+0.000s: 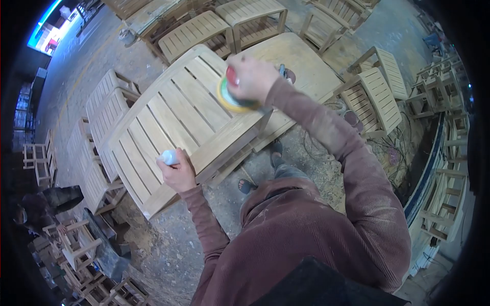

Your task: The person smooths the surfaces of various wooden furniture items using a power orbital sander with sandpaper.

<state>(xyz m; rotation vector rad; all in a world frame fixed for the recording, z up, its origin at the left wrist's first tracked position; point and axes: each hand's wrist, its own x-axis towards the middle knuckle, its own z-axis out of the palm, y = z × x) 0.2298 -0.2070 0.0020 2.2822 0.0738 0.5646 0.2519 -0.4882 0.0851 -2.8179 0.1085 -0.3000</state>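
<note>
My left hand (179, 174) is closed around a small white bottle (169, 157), over the near left part of a slatted wooden panel (168, 118). Farther along, at the panel's right end, my right hand (253, 77) grips a round sander (227, 98) with a yellow rim, a green body and a red part on top. Motion blurs this hand and its tool. The sander overlaps the last slats and the near side rail in this view. The panel rests on a wooden worktable (303, 64), whose dusty surface shows to the right.
Slatted wooden pieces (196, 34) stand beyond the worktable. Others (109, 104) line the left, and a slatted stool (371, 99) sits at the right. Wooden frames (441, 196) are piled at the far right. Cables (403, 145) lie on the dusty floor. Another person (43, 206) is at the far left.
</note>
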